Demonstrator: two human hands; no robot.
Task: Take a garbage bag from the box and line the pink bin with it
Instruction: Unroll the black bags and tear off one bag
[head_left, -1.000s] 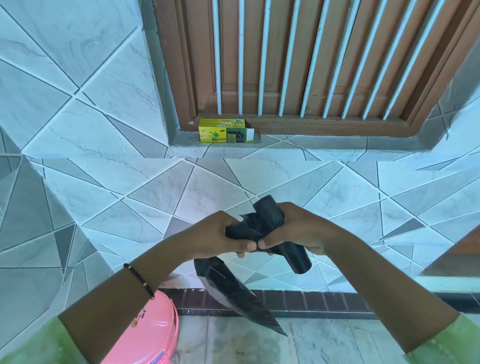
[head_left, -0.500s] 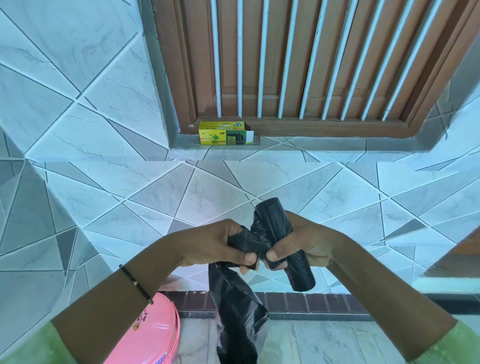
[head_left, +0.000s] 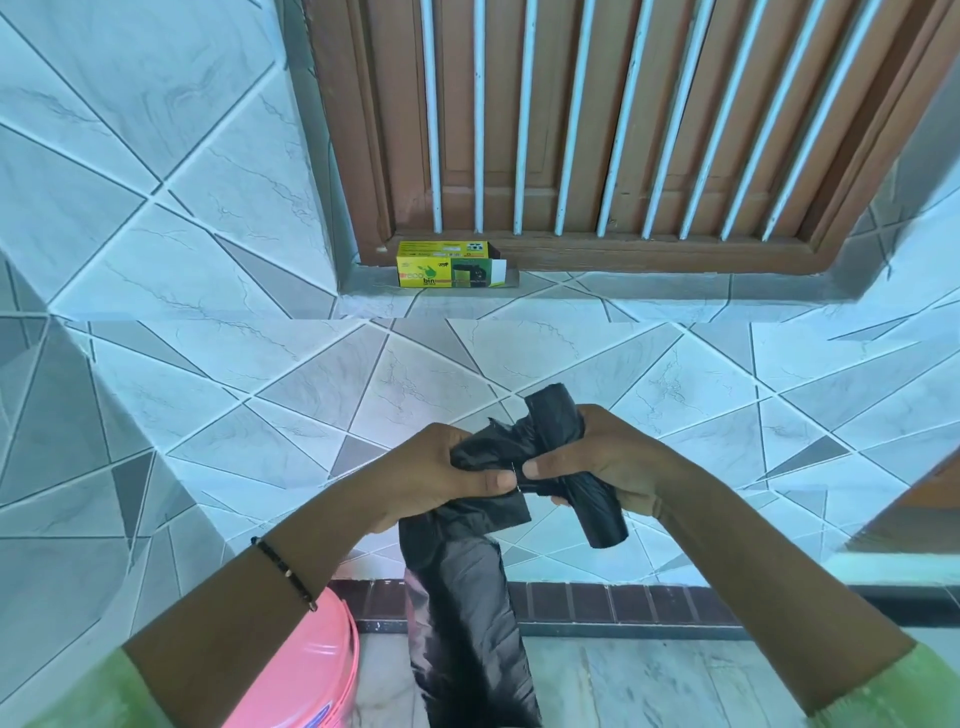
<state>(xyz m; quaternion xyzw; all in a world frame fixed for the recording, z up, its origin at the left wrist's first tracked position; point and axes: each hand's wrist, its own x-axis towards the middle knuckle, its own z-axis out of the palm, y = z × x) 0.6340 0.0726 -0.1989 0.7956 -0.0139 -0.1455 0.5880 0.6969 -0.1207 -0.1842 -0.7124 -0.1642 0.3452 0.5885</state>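
In front of the tiled wall I hold a black roll of garbage bags (head_left: 597, 512) in my right hand (head_left: 597, 460). My left hand (head_left: 436, 475) pinches the loose end of one black garbage bag (head_left: 467, 613), which hangs unrolled straight down from the roll toward the floor. My thumbs almost touch where the bag meets the roll. The pink bin (head_left: 306, 670) stands on the floor at the lower left, partly hidden by my left forearm. The yellow-green bag box (head_left: 449, 264) lies on the window sill above, with one end open.
A brown wooden window with white bars (head_left: 597, 119) fills the wall above the sill (head_left: 649, 293). A dark brick-pattern skirting strip (head_left: 623, 603) runs along the wall's foot, above a pale marble floor (head_left: 675, 680). A ledge edge (head_left: 898, 561) shows at the right.
The free end of the bag has unrolled further and swung from a slant to hang straight down. My hands have stayed close together at the roll.
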